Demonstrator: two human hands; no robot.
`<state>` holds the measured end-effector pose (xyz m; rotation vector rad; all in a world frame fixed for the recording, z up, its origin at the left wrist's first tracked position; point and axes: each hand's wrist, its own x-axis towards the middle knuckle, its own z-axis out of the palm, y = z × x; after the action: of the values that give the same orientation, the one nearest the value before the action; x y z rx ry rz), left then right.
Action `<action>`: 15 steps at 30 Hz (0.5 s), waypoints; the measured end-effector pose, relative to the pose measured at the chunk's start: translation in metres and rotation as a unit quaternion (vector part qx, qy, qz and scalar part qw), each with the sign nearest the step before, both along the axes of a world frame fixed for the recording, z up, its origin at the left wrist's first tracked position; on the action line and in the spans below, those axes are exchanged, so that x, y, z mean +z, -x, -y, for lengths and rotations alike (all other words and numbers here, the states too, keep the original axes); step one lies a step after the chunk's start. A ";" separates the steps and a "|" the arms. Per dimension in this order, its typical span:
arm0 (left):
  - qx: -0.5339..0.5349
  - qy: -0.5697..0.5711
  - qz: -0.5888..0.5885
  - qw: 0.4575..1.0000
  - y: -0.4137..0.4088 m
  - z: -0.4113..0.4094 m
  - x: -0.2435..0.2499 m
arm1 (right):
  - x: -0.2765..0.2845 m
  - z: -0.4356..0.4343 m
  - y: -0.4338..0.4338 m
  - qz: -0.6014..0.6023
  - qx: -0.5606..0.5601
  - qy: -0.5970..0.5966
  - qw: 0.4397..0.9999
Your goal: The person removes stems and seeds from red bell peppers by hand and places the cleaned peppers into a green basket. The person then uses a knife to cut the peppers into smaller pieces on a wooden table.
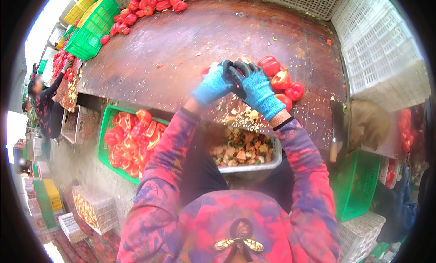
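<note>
My left hand (215,81) and my right hand (256,84), both in blue knit gloves with black coated fingers, meet above the wooden table (163,55). Their curled fingers touch, and whatever may lie between them is mostly hidden. Part of a red bell pepper (205,71) shows beside the left glove, and a cut piece of pepper (244,59) peeks out beyond the fingertips. Right of my right hand lie several red bell peppers (269,65), some cut open. Pale seeds and core scraps (242,118) are scattered on the table edge below my hands.
A crate of pepper trimmings (245,150) sits at my lap. Left of it, a green crate (102,143) holds cut red peppers (131,140). A knife (334,147) lies at the right, near stacked white crates (381,48). Another person (47,103) works at far left.
</note>
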<state>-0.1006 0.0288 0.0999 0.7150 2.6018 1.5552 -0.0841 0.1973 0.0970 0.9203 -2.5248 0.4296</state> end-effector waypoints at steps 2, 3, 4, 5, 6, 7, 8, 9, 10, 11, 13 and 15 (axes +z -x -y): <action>-0.025 -0.228 0.115 0.966 -0.038 0.010 0.014 | 0.006 0.012 -0.029 0.038 -0.014 0.043 0.998; -0.010 -0.318 0.206 0.925 -0.055 0.018 0.018 | 0.006 0.017 -0.045 0.056 -0.018 0.085 0.995; -0.023 -0.335 0.187 0.923 -0.071 0.026 0.019 | 0.004 0.022 -0.060 0.057 -0.028 0.111 0.992; -0.003 -0.492 0.246 0.835 -0.088 0.021 0.014 | 0.002 0.026 -0.073 0.049 -0.011 0.192 0.980; -0.011 -0.539 0.352 0.766 -0.102 0.024 0.010 | -0.001 0.031 -0.085 0.034 0.001 0.206 0.978; -0.074 -0.596 0.423 0.678 -0.116 0.026 0.005 | -0.004 0.036 -0.097 0.028 0.009 0.220 0.975; -0.103 -0.585 0.415 0.689 -0.127 0.027 0.000 | -0.008 0.043 -0.108 0.011 0.027 0.199 0.980; -0.166 -0.579 0.395 0.694 -0.134 0.027 -0.004 | -0.012 0.048 -0.119 0.010 0.021 0.169 0.985; -0.261 -0.573 0.364 0.687 -0.140 0.027 -0.007 | -0.014 0.052 -0.126 0.017 0.008 0.187 0.982; -0.240 -0.593 0.403 0.655 -0.146 0.025 -0.011 | -0.016 0.056 -0.133 0.022 0.001 0.197 0.980; -0.272 -0.647 0.457 0.546 -0.154 0.021 -0.018 | -0.018 0.060 -0.146 0.075 -0.014 0.253 0.965; -0.128 -0.508 0.214 0.825 -0.172 0.018 -0.027 | -0.017 0.064 -0.158 0.193 -0.009 0.416 0.889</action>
<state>0.0711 0.0104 0.0726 0.5683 1.1666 2.5565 0.0736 0.1336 0.0795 0.4856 -2.2577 1.6570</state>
